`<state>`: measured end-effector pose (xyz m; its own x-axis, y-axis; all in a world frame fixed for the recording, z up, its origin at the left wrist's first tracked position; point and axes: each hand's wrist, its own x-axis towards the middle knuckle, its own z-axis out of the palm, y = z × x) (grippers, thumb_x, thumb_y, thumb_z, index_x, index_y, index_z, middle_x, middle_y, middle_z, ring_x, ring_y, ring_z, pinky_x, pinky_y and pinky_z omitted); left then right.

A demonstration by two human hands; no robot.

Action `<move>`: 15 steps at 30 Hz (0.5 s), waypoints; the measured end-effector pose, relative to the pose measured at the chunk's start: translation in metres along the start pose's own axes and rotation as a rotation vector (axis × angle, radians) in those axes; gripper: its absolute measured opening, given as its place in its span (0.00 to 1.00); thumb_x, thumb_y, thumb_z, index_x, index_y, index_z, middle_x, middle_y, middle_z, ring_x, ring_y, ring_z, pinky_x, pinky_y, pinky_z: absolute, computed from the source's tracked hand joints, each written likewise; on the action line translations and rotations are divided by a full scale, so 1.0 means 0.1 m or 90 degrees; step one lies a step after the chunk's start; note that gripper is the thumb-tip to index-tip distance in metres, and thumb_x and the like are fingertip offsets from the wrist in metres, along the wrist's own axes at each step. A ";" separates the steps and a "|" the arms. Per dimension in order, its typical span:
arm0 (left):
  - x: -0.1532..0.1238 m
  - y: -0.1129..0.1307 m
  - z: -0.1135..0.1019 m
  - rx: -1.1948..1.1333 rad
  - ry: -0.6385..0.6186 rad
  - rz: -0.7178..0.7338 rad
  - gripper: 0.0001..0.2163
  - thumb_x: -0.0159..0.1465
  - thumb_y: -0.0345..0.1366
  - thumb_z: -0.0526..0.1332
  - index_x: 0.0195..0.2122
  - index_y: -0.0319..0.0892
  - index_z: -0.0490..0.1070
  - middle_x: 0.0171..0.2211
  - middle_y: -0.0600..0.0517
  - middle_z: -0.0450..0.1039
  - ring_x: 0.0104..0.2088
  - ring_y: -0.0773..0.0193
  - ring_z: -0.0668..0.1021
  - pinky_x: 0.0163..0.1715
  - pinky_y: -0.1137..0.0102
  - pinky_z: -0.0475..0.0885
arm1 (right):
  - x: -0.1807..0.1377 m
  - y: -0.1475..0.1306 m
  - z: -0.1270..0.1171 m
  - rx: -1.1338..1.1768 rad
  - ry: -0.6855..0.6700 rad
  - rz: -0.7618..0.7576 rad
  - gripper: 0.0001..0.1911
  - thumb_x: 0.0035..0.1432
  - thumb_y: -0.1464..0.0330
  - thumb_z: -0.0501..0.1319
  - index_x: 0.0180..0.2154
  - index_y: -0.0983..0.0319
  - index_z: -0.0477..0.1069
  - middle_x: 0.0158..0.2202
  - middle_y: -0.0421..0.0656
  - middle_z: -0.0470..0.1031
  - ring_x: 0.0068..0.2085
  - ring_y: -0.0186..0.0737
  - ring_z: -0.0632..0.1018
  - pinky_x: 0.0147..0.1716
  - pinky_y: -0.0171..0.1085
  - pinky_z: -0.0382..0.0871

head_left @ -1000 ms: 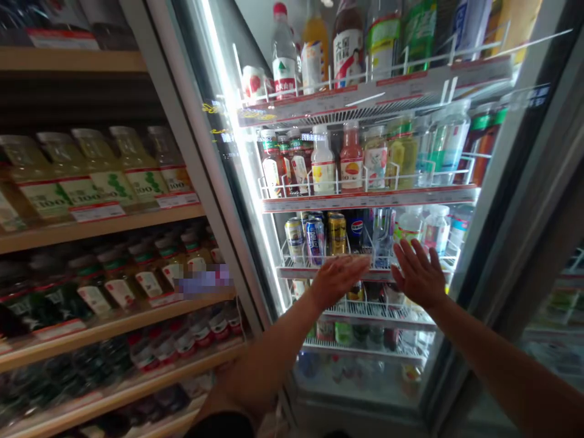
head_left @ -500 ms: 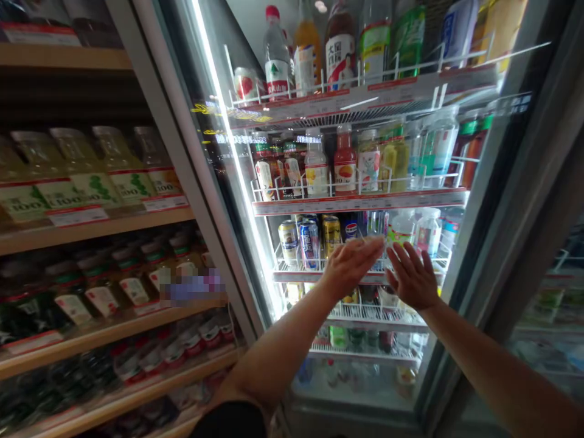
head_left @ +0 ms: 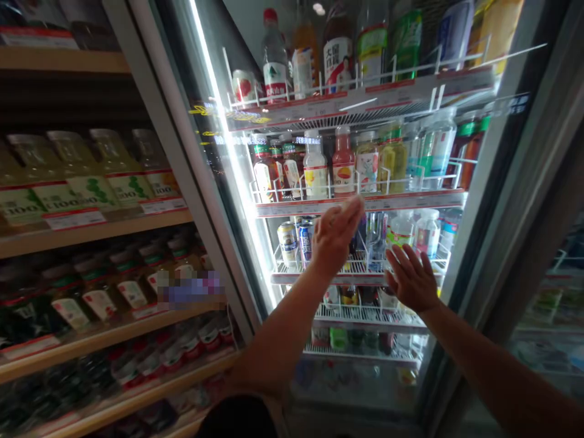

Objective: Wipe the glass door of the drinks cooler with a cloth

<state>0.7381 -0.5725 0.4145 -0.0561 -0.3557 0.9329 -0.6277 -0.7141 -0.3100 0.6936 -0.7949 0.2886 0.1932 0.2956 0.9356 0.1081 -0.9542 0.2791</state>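
Left hand [head_left: 334, 236] has risen, shifting leftward (right hand [head_left: 414, 281] almost unmoved).

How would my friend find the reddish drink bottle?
Find the brightly lit fridge. On the second shelf down in view, look just above the left hand. The reddish bottle stands there, while the bottles on either side look paler.

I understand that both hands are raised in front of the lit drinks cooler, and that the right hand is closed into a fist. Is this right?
Not quite: the right hand is not a fist; the head view shows its fingers stretched out. It and the left hand are indeed raised before the lit drinks cooler.
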 end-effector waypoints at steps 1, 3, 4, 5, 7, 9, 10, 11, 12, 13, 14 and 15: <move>0.03 -0.08 -0.02 0.009 0.027 -0.043 0.26 0.70 0.27 0.53 0.69 0.52 0.56 0.65 0.58 0.65 0.58 0.57 0.69 0.57 0.61 0.70 | 0.00 0.00 0.00 -0.001 0.000 -0.002 0.37 0.64 0.64 0.59 0.70 0.58 0.48 0.65 0.47 0.65 0.68 0.48 0.62 0.70 0.48 0.45; -0.05 -0.14 -0.04 0.017 0.037 -0.069 0.28 0.70 0.26 0.52 0.70 0.52 0.53 0.65 0.56 0.65 0.58 0.57 0.69 0.57 0.60 0.69 | 0.00 0.00 0.00 -0.004 0.002 -0.004 0.37 0.65 0.64 0.59 0.70 0.58 0.48 0.65 0.47 0.66 0.68 0.48 0.63 0.70 0.49 0.45; -0.15 -0.12 -0.04 0.014 0.020 -0.043 0.29 0.70 0.26 0.53 0.70 0.52 0.52 0.65 0.55 0.65 0.58 0.58 0.69 0.57 0.61 0.69 | 0.00 0.00 0.00 -0.004 0.002 -0.005 0.37 0.65 0.64 0.59 0.70 0.58 0.49 0.65 0.47 0.66 0.68 0.48 0.63 0.70 0.49 0.45; -0.28 -0.06 -0.05 0.004 -0.008 0.007 0.29 0.70 0.27 0.53 0.70 0.52 0.52 0.65 0.56 0.65 0.58 0.60 0.70 0.57 0.62 0.69 | 0.00 0.00 0.01 -0.004 0.003 -0.005 0.37 0.65 0.64 0.59 0.70 0.58 0.49 0.65 0.48 0.66 0.68 0.48 0.63 0.70 0.49 0.45; -0.53 0.04 -0.06 -0.027 -0.068 0.136 0.27 0.70 0.30 0.55 0.69 0.54 0.54 0.64 0.58 0.66 0.57 0.64 0.71 0.57 0.66 0.69 | -0.01 0.00 0.01 -0.006 0.007 -0.007 0.37 0.64 0.64 0.59 0.70 0.59 0.50 0.64 0.48 0.67 0.68 0.48 0.63 0.70 0.49 0.46; -0.66 0.04 -0.10 -0.041 -0.104 0.196 0.25 0.70 0.31 0.56 0.67 0.54 0.58 0.64 0.60 0.66 0.56 0.65 0.72 0.57 0.68 0.70 | -0.01 0.00 0.01 -0.009 0.011 -0.009 0.36 0.64 0.64 0.60 0.70 0.60 0.51 0.64 0.49 0.68 0.68 0.48 0.63 0.70 0.49 0.46; -0.65 -0.01 -0.13 -0.036 -0.110 0.175 0.25 0.70 0.31 0.55 0.67 0.53 0.58 0.64 0.59 0.66 0.56 0.64 0.72 0.57 0.67 0.70 | -0.01 0.00 0.01 -0.010 0.011 -0.009 0.36 0.64 0.64 0.60 0.70 0.60 0.51 0.64 0.49 0.68 0.68 0.48 0.64 0.70 0.49 0.46; -0.59 -0.09 -0.16 -0.023 -0.102 0.124 0.25 0.70 0.30 0.55 0.68 0.53 0.57 0.64 0.58 0.66 0.57 0.62 0.72 0.57 0.65 0.70 | -0.01 0.00 0.01 -0.010 0.012 -0.008 0.36 0.64 0.64 0.60 0.70 0.59 0.51 0.64 0.49 0.68 0.67 0.48 0.64 0.70 0.49 0.46; -0.52 -0.19 -0.19 -0.006 -0.088 0.063 0.27 0.70 0.29 0.54 0.69 0.53 0.55 0.65 0.56 0.66 0.58 0.61 0.71 0.57 0.63 0.69 | -0.01 0.00 0.01 -0.010 0.012 -0.007 0.36 0.64 0.64 0.60 0.70 0.59 0.51 0.64 0.48 0.68 0.67 0.48 0.64 0.70 0.49 0.46; -0.45 -0.28 -0.21 0.012 -0.067 0.008 0.29 0.70 0.27 0.54 0.70 0.53 0.52 0.65 0.54 0.65 0.59 0.59 0.70 0.58 0.61 0.69 | -0.01 0.00 0.01 -0.010 0.011 -0.006 0.36 0.64 0.64 0.60 0.70 0.59 0.50 0.64 0.48 0.67 0.67 0.48 0.64 0.70 0.49 0.47; -0.39 -0.35 -0.22 0.028 -0.041 -0.035 0.30 0.69 0.26 0.54 0.70 0.53 0.50 0.66 0.53 0.64 0.60 0.58 0.69 0.58 0.59 0.68 | -0.01 0.00 0.01 -0.008 0.009 -0.007 0.36 0.64 0.64 0.60 0.70 0.58 0.50 0.64 0.48 0.67 0.67 0.48 0.64 0.70 0.49 0.47; -0.38 -0.39 -0.22 0.037 -0.018 -0.057 0.31 0.69 0.25 0.54 0.71 0.52 0.48 0.66 0.51 0.64 0.60 0.58 0.69 0.58 0.58 0.68 | 0.00 0.00 0.00 -0.007 0.009 -0.007 0.37 0.64 0.64 0.60 0.70 0.59 0.50 0.64 0.48 0.67 0.67 0.48 0.64 0.70 0.49 0.47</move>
<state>0.7471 -0.5180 0.3954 0.0203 -0.3053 0.9520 -0.5835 -0.7769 -0.2367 0.6940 -0.7948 0.2880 0.1776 0.3056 0.9355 0.0987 -0.9513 0.2920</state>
